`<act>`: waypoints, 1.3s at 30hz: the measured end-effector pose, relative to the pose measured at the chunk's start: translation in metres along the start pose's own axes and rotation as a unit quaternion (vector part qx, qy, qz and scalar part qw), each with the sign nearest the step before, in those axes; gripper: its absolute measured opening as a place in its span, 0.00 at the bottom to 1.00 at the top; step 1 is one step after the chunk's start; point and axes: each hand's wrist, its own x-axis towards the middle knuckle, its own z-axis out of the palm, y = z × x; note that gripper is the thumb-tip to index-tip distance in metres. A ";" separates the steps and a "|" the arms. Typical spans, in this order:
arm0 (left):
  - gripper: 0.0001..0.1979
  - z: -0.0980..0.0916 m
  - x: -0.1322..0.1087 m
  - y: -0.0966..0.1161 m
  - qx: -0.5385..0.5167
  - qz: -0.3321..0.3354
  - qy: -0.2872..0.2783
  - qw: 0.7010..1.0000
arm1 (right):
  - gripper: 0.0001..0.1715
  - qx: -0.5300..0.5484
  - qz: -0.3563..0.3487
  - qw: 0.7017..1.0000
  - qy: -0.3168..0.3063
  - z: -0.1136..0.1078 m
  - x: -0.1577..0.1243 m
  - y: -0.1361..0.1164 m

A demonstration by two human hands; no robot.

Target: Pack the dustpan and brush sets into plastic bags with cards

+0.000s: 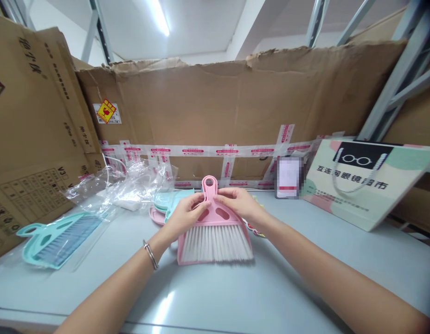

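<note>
A pink hand brush with white bristles lies over a pink dustpan, its looped handle pointing away from me. My left hand grips the set on the left side below the handle, thumb on top. On the other side my right hand holds it the same way, thumb on the brush, fingers behind. The hidden fingers do not show. Just behind my left hand lie a teal dustpan and part of another pink piece.
To the left, a teal brush and dustpan set lies in clear plastic. Crumpled clear bags are at the back left. A phone and a paper bag stand at the right. Cardboard walls the back of the table.
</note>
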 end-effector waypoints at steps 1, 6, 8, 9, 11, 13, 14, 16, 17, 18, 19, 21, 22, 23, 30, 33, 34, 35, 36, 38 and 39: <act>0.15 -0.001 0.000 0.001 0.021 0.001 0.007 1.000 | 0.20 0.017 0.007 1.000 -0.006 0.001 0.001 -0.001; 0.17 -0.003 -0.002 0.002 0.098 0.011 0.014 0.995 | 0.23 0.046 0.049 0.997 0.026 0.007 0.001 -0.001; 0.19 -0.003 -0.003 0.002 0.102 0.010 0.012 0.995 | 0.22 0.044 0.051 0.997 0.039 0.008 0.001 -0.001; 0.19 -0.003 -0.003 0.002 0.103 0.009 0.012 0.995 | 0.22 0.045 0.049 0.997 0.042 0.009 0.001 0.000; 0.20 -0.002 -0.002 0.001 0.109 0.008 0.013 0.994 | 0.21 0.048 0.043 0.997 0.047 0.010 0.001 0.001; 0.19 -0.003 -0.002 0.001 0.105 0.004 0.011 0.994 | 0.22 0.060 0.042 0.996 0.049 0.009 0.001 0.003; 0.17 -0.004 -0.002 0.001 0.095 0.001 0.008 0.995 | 0.22 0.069 0.042 0.995 0.050 0.009 0.001 0.004; 0.14 -0.008 -0.002 0.001 0.058 -0.009 -0.011 0.998 | 0.23 0.088 0.038 0.994 0.055 0.006 0.003 0.005; 0.16 -0.010 -0.003 0.001 0.037 -0.016 -0.028 0.999 | 0.23 0.093 0.033 0.993 0.059 0.003 0.004 0.005; 0.18 -0.012 -0.003 0.002 0.016 -0.024 -0.043 0.999 | 0.23 0.097 0.027 0.993 0.056 -0.002 0.006 0.005; 0.20 -0.014 -0.004 0.002 -0.004 -0.034 -0.056 0.998 | 0.23 0.099 0.019 0.994 0.046 -0.008 0.008 0.005; 0.20 -0.019 -0.004 0.002 -0.039 -0.063 -0.059 0.996 | 0.25 0.100 0.009 0.995 0.028 -0.026 0.011 0.007; 0.20 -0.021 -0.004 0.001 -0.054 -0.080 -0.043 0.994 | 0.26 0.092 0.005 0.995 0.033 -0.038 0.012 0.010; 0.20 -0.023 -0.003 0.001 -0.068 -0.099 -0.019 0.993 | 0.26 0.069 0.004 0.996 0.052 -0.053 0.011 0.015; 0.24 -0.036 0.002 -0.005 -0.195 -0.194 0.102 0.956 | 0.21 -0.351 0.197 0.908 0.117 -0.137 -0.015 0.085; 0.24 -0.034 0.002 -0.004 -0.218 -0.204 0.116 0.947 | 0.24 -0.384 0.221 0.889 0.115 -0.136 -0.017 0.102; 0.24 -0.033 0.001 -0.003 -0.219 -0.209 0.122 0.945 | 0.25 -0.391 0.223 0.886 0.115 -0.132 -0.015 0.104; 0.23 -0.031 0.001 -0.002 -0.219 -0.214 0.125 0.944 | 0.26 -0.397 0.224 0.883 0.115 -0.128 -0.013 0.106; 0.23 -0.030 0.000 -0.002 -0.216 -0.216 0.125 0.944 | 0.27 -0.402 0.225 0.880 0.116 -0.123 -0.011 0.107; 0.23 -0.028 -0.001 -0.002 -0.205 -0.215 0.122 0.947 | 0.28 -0.404 0.225 0.879 0.116 -0.115 -0.007 0.111; 0.23 -0.027 -0.001 -0.002 -0.199 -0.211 0.120 0.949 | 0.27 -0.399 0.222 0.882 0.113 -0.113 -0.006 0.112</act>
